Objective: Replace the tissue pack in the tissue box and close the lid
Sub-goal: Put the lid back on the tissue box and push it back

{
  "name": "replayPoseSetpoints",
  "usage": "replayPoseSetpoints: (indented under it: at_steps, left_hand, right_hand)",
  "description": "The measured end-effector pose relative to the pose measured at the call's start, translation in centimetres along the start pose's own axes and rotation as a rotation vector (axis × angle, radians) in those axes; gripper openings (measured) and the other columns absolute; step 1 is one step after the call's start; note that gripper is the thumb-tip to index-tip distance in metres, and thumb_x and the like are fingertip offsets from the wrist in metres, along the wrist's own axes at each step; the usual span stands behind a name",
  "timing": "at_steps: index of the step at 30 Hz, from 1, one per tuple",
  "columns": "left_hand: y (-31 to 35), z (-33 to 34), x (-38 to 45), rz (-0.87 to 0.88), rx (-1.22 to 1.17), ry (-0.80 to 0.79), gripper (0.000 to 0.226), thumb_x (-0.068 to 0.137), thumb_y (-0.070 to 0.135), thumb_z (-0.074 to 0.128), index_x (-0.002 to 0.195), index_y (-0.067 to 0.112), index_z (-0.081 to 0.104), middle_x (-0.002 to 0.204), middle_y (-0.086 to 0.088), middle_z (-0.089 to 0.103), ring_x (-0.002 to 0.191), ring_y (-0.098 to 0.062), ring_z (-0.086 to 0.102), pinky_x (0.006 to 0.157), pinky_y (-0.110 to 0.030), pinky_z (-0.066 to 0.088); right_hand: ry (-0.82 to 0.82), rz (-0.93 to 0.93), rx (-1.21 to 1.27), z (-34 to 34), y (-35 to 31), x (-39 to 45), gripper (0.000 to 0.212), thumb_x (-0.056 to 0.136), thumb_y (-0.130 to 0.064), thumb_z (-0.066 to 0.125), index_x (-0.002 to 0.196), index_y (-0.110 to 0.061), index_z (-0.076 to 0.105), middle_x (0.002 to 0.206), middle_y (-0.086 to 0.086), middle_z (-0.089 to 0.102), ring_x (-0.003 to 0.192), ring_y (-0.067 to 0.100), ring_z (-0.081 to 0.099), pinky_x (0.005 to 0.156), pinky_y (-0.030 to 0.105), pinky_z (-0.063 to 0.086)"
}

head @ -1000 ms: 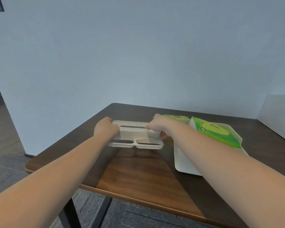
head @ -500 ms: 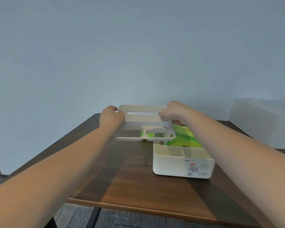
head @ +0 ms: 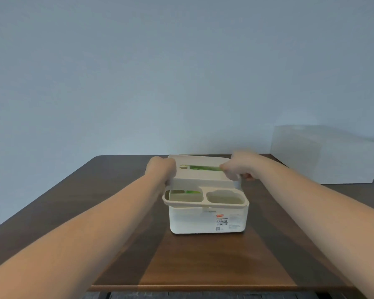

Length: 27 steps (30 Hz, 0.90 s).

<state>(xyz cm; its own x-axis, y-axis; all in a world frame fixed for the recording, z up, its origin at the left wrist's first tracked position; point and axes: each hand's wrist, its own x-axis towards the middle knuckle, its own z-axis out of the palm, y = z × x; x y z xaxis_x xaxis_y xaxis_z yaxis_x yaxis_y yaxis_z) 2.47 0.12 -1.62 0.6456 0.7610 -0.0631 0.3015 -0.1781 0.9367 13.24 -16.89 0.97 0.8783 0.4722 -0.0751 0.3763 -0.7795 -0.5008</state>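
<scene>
A: Where does the tissue box [head: 207, 219] stand?

B: On the dark wooden tabletop [head: 203, 262], about midway across it, its labelled front wall facing the camera. A white block [head: 326, 154] sits well to the right of the box, against the wall.

A: And the lid [head: 203, 180]?

B: Right on top of the box. Its near rim with the two open compartments overlaps the box's front edge. The left side looks a little raised, though I cannot tell if it is fully seated.

A: What are the hands doing?

B: The left hand [head: 160, 171] is clamped on the lid's left end, fingers curled around the edge. The right hand [head: 240, 167] is closed on the lid's right end, fingers wrapped down over the side.

A: Is the tissue pack [head: 200, 168] visible?

B: Only in slivers. Green shows through the long slot in the lid's raised top, and again through the left front compartment, so the pack lies inside the box under the lid.
</scene>
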Motion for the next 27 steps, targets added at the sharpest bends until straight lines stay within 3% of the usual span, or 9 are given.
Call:
replayPoseSetpoints:
  at_steps: [6, 9, 12, 14, 16, 18, 20, 23, 27]
  left_hand:
    - [-0.9, 1.7, 0.6, -0.081, -0.001, 0.002, 0.013, 0.08, 0.003, 0.04, 0.068, 0.009, 0.04, 0.061, -0.006, 0.027, 0.051, -0.019, 0.021, 0.049, -0.027, 0.02]
    - [-1.1, 2.3, 1.0, -0.04, -0.004, -0.001, 0.01, 0.086, 0.004, 0.045, 0.076, 0.005, 0.045, 0.059, -0.006, 0.035, 0.048, -0.02, 0.031, 0.051, -0.029, 0.033]
    - [-1.3, 2.5, 0.7, -0.062, 0.005, 0.008, 0.009, 0.083, -0.001, 0.04, 0.077, 0.001, 0.047, 0.057, -0.009, 0.032, 0.046, -0.021, 0.024, 0.043, -0.025, 0.023]
    - [-1.5, 2.4, 0.7, -0.035, -0.005, 0.01, 0.037, 0.081, -0.001, 0.039, 0.115, 0.003, 0.051, 0.067, -0.01, 0.04, 0.045, -0.019, 0.023, 0.038, -0.021, 0.02]
    - [-1.9, 2.5, 1.5, 0.016, -0.014, 0.005, 0.06, 0.08, -0.002, 0.038, 0.137, 0.016, 0.038, 0.082, -0.011, 0.045, 0.046, -0.017, 0.025, 0.037, -0.018, 0.021]
    - [-2.4, 2.5, 1.9, 0.017, 0.048, -0.013, 0.044, 0.082, -0.005, 0.037, 0.121, 0.013, 0.049, 0.072, -0.009, 0.042, 0.046, -0.018, 0.026, 0.035, -0.02, 0.023]
    - [-2.3, 2.3, 2.4, -0.001, 0.089, -0.012, 0.016, 0.089, -0.001, 0.041, 0.086, 0.011, 0.052, 0.063, -0.002, 0.038, 0.052, -0.019, 0.034, 0.033, -0.027, 0.035]
    - [-1.7, 2.5, 2.3, -0.064, 0.186, -0.029, 0.034, 0.086, -0.003, 0.048, 0.057, 0.014, 0.04, 0.062, 0.003, 0.035, 0.055, -0.014, 0.032, 0.039, -0.018, 0.035]
    - [-1.8, 3.2, 3.5, 0.005, 0.433, 0.028, 0.038, 0.085, -0.006, 0.049, 0.053, 0.012, 0.038, 0.061, 0.002, 0.035, 0.054, -0.015, 0.038, 0.047, -0.019, 0.029]
  right_hand:
    - [-0.036, -0.004, -0.13, 0.1, 1.1, -0.4, 0.024, 0.09, -0.03, 0.053, 0.092, -0.008, 0.046, 0.068, 0.007, 0.043, 0.054, 0.02, 0.037, 0.047, 0.025, 0.025]
    - [-0.02, -0.022, -0.11, 0.3, 1.2, -0.1, 0.024, 0.091, -0.031, 0.053, 0.093, -0.009, 0.043, 0.067, 0.005, 0.041, 0.053, 0.019, 0.037, 0.046, 0.025, 0.025]
    - [-0.015, -0.018, -0.051, 0.8, 1.5, 0.7, 0.023, 0.091, -0.032, 0.053, 0.094, -0.012, 0.043, 0.071, 0.004, 0.043, 0.054, 0.019, 0.038, 0.046, 0.024, 0.026]
    - [-0.016, -0.021, -0.028, 1.2, 1.8, 1.3, 0.02, 0.091, -0.033, 0.052, 0.086, -0.015, 0.044, 0.075, 0.003, 0.047, 0.056, 0.018, 0.04, 0.046, 0.024, 0.028]
    - [-0.015, -0.011, -0.011, 1.6, 2.0, 1.6, 0.019, 0.09, -0.034, 0.053, 0.084, -0.017, 0.046, 0.084, 0.005, 0.054, 0.06, 0.019, 0.044, 0.048, 0.024, 0.031]
    - [0.004, -0.006, -0.013, 1.9, 2.1, 1.7, 0.019, 0.089, -0.034, 0.052, 0.096, -0.016, 0.05, 0.094, 0.008, 0.057, 0.064, 0.021, 0.047, 0.05, 0.025, 0.034]
    - [0.015, -0.004, -0.018, 2.1, 2.2, 1.7, 0.025, 0.09, -0.034, 0.051, 0.107, -0.016, 0.051, 0.094, 0.007, 0.055, 0.071, 0.024, 0.05, 0.051, 0.025, 0.036]
    - [0.0, 0.018, 0.036, 2.6, 2.4, 1.7, 0.046, 0.092, -0.038, 0.047, 0.132, -0.015, 0.046, 0.11, 0.008, 0.055, 0.084, 0.027, 0.053, 0.056, 0.027, 0.04]
    - [0.002, 0.022, 0.049, 2.9, 2.5, 2.5, 0.05, 0.093, -0.039, 0.044, 0.136, -0.015, 0.042, 0.12, 0.01, 0.056, 0.088, 0.027, 0.054, 0.065, 0.03, 0.044]
